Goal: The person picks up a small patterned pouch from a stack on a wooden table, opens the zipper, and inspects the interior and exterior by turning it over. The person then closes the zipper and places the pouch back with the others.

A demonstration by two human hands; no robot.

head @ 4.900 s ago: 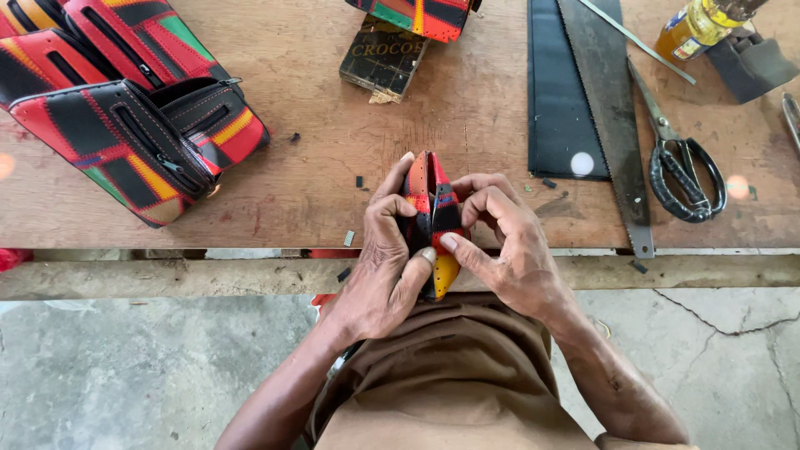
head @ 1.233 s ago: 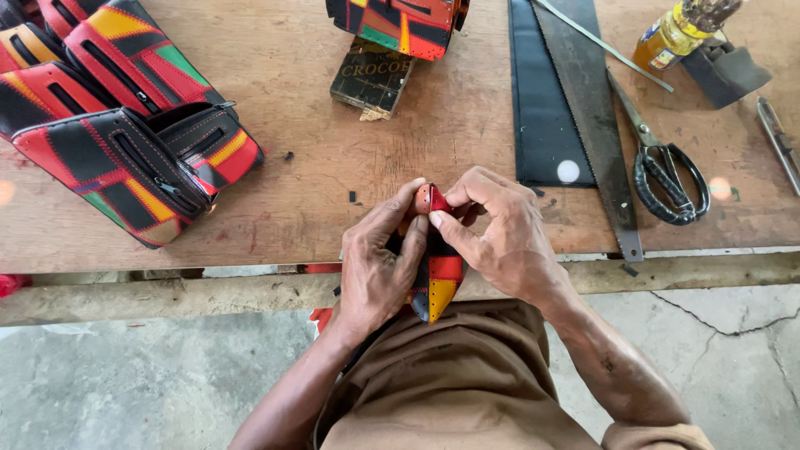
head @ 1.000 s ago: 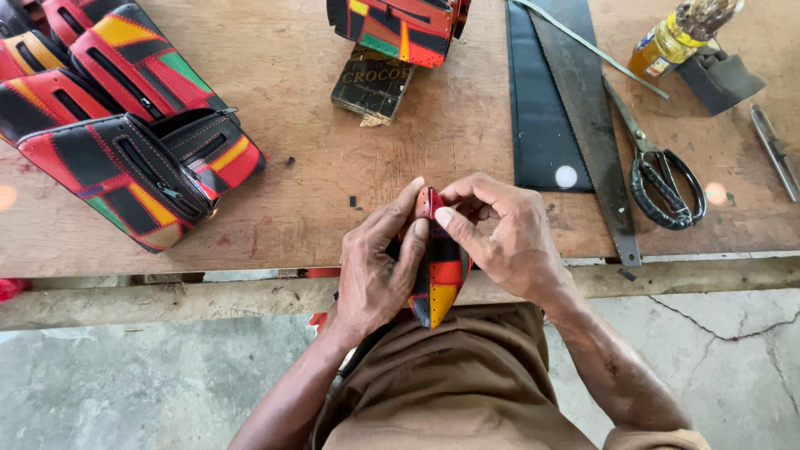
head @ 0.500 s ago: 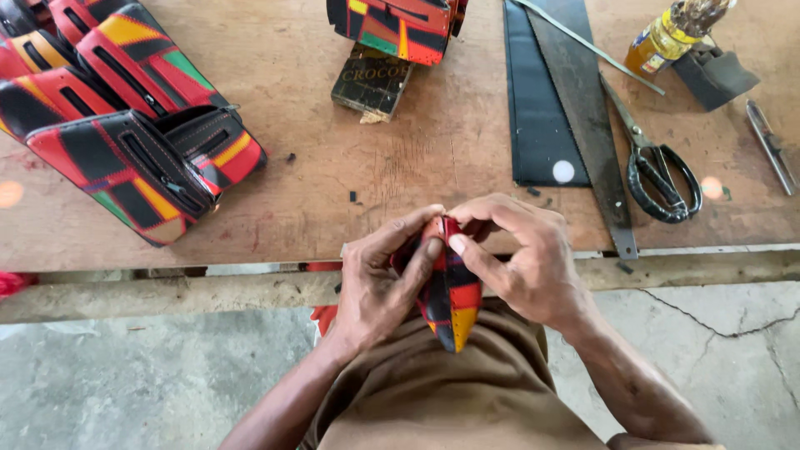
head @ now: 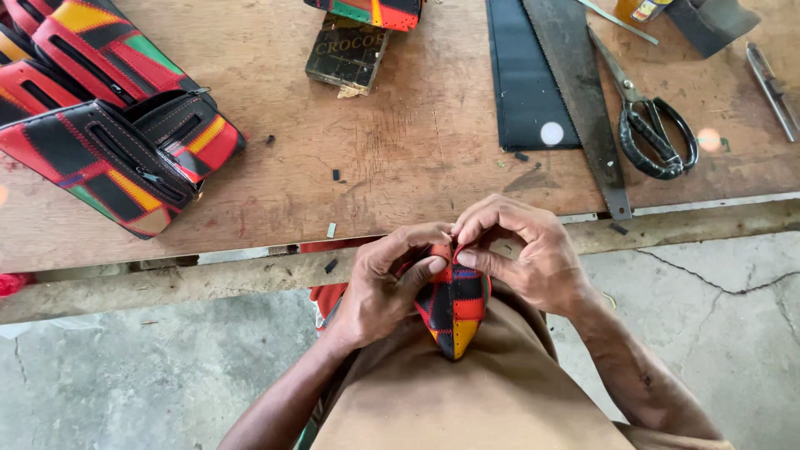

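Both hands pinch a small patchwork leather piece (head: 454,312) in red, black, yellow and blue, held over my lap just below the wooden bench's front edge. My left hand (head: 385,287) grips its left side, thumb pressed on the top seam. On the right side, my right hand (head: 521,250) curls over the top with fingertips meeting the left thumb. The pointed lower end of the piece rests against my brown trousers (head: 467,400).
On the wooden bench (head: 400,158) lie several patchwork zip pouches (head: 108,125) at left, a dark block (head: 346,54), another patchwork piece (head: 375,12), black leather strips (head: 521,79), a saw blade (head: 579,92), black-handled scissors (head: 654,125) and tools at far right. Concrete floor below.
Both hands and the patchwork piece have come down from the bench top towards my lap. The fingers have shifted along the piece's top edge.
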